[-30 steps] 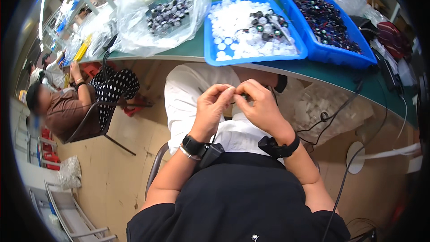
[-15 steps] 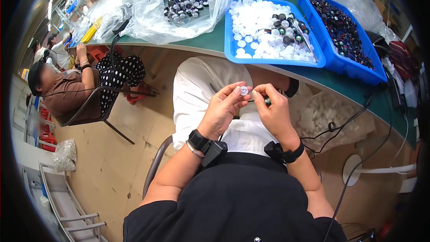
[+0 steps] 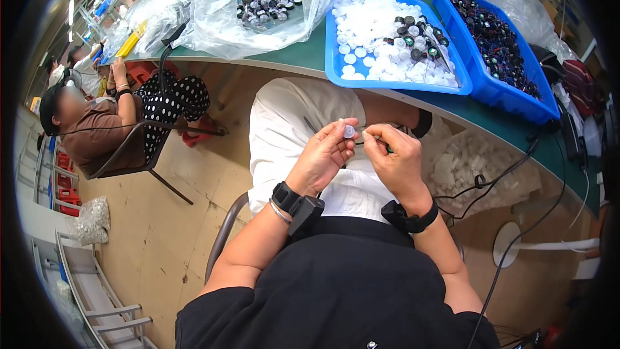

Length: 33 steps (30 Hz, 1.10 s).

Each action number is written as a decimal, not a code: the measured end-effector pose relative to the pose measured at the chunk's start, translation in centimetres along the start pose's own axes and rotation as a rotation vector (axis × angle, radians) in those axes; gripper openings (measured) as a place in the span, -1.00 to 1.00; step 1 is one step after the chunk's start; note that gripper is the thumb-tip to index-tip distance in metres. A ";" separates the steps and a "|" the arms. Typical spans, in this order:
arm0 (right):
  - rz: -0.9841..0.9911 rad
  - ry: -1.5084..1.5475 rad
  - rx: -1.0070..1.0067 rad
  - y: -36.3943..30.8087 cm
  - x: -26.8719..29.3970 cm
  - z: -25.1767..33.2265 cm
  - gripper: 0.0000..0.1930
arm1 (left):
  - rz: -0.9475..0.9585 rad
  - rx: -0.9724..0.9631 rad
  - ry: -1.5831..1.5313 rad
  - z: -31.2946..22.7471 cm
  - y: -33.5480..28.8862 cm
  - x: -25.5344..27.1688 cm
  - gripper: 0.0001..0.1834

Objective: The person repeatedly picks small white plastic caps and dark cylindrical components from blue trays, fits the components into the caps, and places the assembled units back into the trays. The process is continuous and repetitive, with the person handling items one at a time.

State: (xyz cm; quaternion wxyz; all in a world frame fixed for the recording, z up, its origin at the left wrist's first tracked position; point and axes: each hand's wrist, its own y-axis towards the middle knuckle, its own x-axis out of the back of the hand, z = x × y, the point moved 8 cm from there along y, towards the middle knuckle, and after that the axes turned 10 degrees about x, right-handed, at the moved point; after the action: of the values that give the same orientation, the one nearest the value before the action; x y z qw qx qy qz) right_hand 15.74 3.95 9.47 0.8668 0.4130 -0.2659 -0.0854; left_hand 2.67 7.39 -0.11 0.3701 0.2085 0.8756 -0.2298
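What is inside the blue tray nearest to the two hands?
The blue tray holds many small white caps and some dark round parts on top. Its floor underneath them is mostly covered.

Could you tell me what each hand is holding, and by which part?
Left hand pinches a small white cap by its rim; right hand grips something thin, too hidden to identify.

Black top, white trousers, black wristbands above left hand (image 3: pixel 321 157) and right hand (image 3: pixel 395 158).
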 end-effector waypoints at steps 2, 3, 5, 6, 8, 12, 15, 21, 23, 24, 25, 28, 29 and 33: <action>-0.011 0.019 0.004 0.0 0.0 0.2 -0.96 | -0.034 0.032 -0.012 0.2 0.0 -0.1 -0.65; -0.002 0.018 0.000 0.0 -0.1 0.1 -0.96 | -0.079 0.054 -0.007 0.4 0.0 -0.4 -0.63; 0.020 0.022 -0.008 -0.1 -0.3 0.0 -0.97 | -0.077 0.098 -0.004 0.5 -0.1 -0.5 -0.58; 0.023 0.024 -0.018 -0.2 -0.4 -0.1 -0.97 | -0.027 0.121 -0.007 0.6 -0.1 -0.3 -0.56; 0.030 0.025 -0.037 -0.2 -0.4 -0.2 -0.97 | 0.051 0.157 -0.074 1.0 0.1 0.0 -0.53; 0.042 0.025 -0.031 -0.3 -0.6 -0.4 -0.97 | 0.078 0.230 -0.279 1.7 0.2 -0.8 -0.56; 0.049 0.025 -0.041 -0.3 -0.7 -0.3 -0.96 | 0.039 0.271 -0.328 1.9 -0.2 -1.3 -0.63; 0.069 -0.006 -0.049 -0.4 -0.9 -0.6 -0.96 | 0.084 0.268 -0.335 2.1 -0.1 -1.2 -0.70; 0.083 -0.023 -0.065 -0.4 -0.9 -0.5 -0.96 | 0.100 0.263 -0.326 2.1 -0.1 -1.3 -0.71; 0.085 -0.030 -0.065 -0.5 -0.9 -0.6 -0.96 | 0.096 0.262 -0.319 2.1 -0.1 -1.3 -0.71; 0.087 -0.036 -0.065 -0.6 -1.0 -0.8 -0.96 | 0.092 0.262 -0.312 2.1 -0.1 -1.3 -0.72; 0.088 -0.050 -0.054 -0.6 -1.0 -0.8 -0.97 | 0.082 0.256 -0.301 2.0 -0.2 -1.4 -0.71; 0.087 -0.053 -0.049 -0.6 -1.0 -0.8 -0.97 | 0.077 0.253 -0.291 1.9 -0.2 -1.4 -0.71; 0.098 -0.052 -0.049 -0.7 -1.1 -0.7 -0.97 | 0.066 0.246 -0.247 2.0 -0.1 -1.1 -0.67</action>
State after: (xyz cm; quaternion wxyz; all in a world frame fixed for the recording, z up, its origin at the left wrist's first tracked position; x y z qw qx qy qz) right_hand 15.24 4.39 8.17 0.8727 0.3758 -0.3059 -0.0599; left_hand 4.46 6.01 -0.50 0.4539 0.2509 0.7814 -0.3471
